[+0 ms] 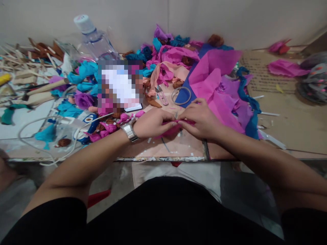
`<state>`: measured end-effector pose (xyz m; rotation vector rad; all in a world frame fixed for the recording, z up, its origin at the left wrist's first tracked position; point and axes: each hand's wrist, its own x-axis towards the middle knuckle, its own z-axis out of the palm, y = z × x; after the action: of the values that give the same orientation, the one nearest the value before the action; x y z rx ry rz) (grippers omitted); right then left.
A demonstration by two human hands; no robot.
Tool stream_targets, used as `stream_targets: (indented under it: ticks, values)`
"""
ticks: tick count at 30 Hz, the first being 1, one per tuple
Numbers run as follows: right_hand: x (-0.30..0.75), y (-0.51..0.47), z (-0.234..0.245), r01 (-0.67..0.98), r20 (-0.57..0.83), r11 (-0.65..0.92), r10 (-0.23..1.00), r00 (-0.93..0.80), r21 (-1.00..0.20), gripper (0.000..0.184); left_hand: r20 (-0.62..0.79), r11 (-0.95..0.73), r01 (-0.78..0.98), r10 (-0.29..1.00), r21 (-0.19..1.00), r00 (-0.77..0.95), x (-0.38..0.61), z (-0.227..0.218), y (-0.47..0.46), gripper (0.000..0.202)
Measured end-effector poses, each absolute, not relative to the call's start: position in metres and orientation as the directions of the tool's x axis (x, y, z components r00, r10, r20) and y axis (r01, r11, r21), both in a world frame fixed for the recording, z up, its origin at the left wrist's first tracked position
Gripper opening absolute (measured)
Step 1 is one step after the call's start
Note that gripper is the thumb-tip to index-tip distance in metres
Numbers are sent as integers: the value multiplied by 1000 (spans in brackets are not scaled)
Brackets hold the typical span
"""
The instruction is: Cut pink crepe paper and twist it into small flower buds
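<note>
I see the left hand (pixel 150 123) and the right hand (pixel 201 119) fingertip to fingertip, each pinched closed on a thin magenta paper strip (pixel 184 121) held just above the tabletop (pixel 178 148), near its front edge. I judge the strip is being twisted or rolled. The next move calls for even tension so the paper doesn't tear. Beyond lie snips (pixel 161 96), a wire ring (pixel 181 95) and a magenta sheet (pixel 214 78). The print on the cardboard (pixel 263 73) is too small to read.

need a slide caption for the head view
Left hand and right hand pinch a pink paper strip above a table littered with coloured paper.
</note>
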<state>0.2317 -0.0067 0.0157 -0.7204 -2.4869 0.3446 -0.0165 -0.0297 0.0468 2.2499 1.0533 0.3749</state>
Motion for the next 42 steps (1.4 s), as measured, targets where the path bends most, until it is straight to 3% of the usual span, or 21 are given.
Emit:
stream_targets:
  ticks: [11, 21, 30, 35, 42]
  values:
    - [230, -5, 11, 409, 506, 831, 555, -660, -377, 12, -42, -379, 503, 766, 777, 642, -17, 44, -26, 32]
    - [232, -7, 11, 334, 567, 881, 471, -676, -334, 9, -114, -291, 485, 755, 824, 646, -21, 47, -20, 17]
    - [230, -6, 11, 293, 595, 893, 446, -669, -341, 9, -136, -323, 508, 725, 799, 675, -23, 47, -19, 22]
    - [231, -7, 8, 287, 626, 899, 436, -647, -330, 7, -112, -380, 516, 714, 768, 691, -21, 47, -22, 39]
    - [232, -8, 11, 286, 645, 905, 425, -635, -315, 7, -127, -304, 447, 693, 841, 709, -21, 49, -21, 37]
